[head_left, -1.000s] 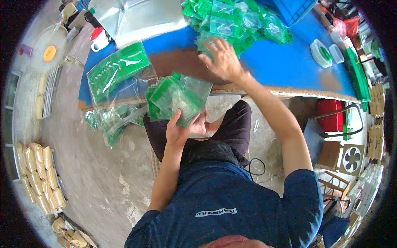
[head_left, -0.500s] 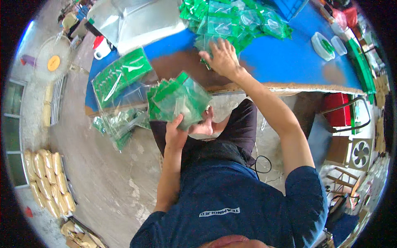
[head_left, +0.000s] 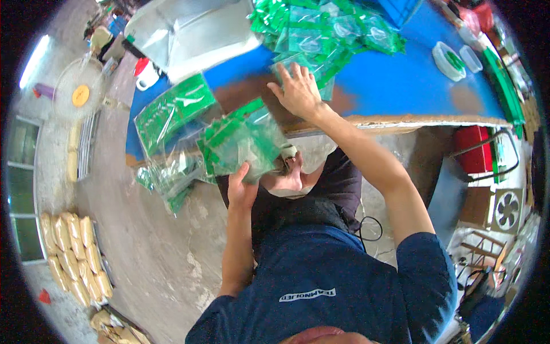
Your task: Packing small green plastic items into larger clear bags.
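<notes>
My left hand (head_left: 243, 188) grips a fanned stack of clear plastic bags with green bands (head_left: 236, 143) by its near edge, thumb on top, above my lap. Up on the blue table, my right hand (head_left: 300, 96) lies palm down with its fingers spread. Its fingertips touch a loose bag (head_left: 292, 59) at the near side of a heap of similar green and clear bags (head_left: 344, 28). What lies under the palm is hidden. At the table's left end, a flat bundle of green-banded bags in clear film (head_left: 177, 103) hangs partly over the edge.
A shiny metal tray (head_left: 200, 34) stands at the far left of the blue table (head_left: 395, 94), beside a white and red mug (head_left: 147, 77). A blue crate (head_left: 395, 11) is behind the heap. Clear tubs (head_left: 448, 62) sit at the right. More bags (head_left: 177, 180) hang below the left end.
My right hand has drawn slightly toward me and to the left across the bag. The stack in my left hand has tilted a little leftward. The whole view has shifted slightly.
</notes>
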